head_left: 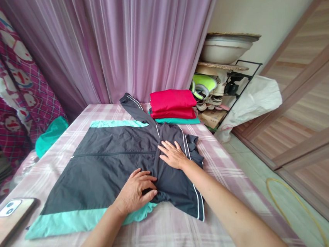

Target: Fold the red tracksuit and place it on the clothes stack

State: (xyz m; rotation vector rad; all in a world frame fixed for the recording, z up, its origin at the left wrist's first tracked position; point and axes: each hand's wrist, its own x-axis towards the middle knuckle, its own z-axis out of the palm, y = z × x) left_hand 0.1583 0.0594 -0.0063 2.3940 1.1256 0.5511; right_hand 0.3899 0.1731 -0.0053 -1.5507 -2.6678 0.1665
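Plaid bedsheet; black-teal jacket partly hidden under left hand, curled, grip unclear; right hand flat, open.

The left forearm and right forearm show bare skin to the frame's edge. The left hand and right hand are ungloved, fingernails trimmed short.

Folded clothes behind the jacket

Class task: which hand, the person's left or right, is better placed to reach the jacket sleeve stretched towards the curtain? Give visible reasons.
Probably the right hand: it rests high on the dark jacket, nearer that sleeve. The left hand sits further off, by the teal hem.
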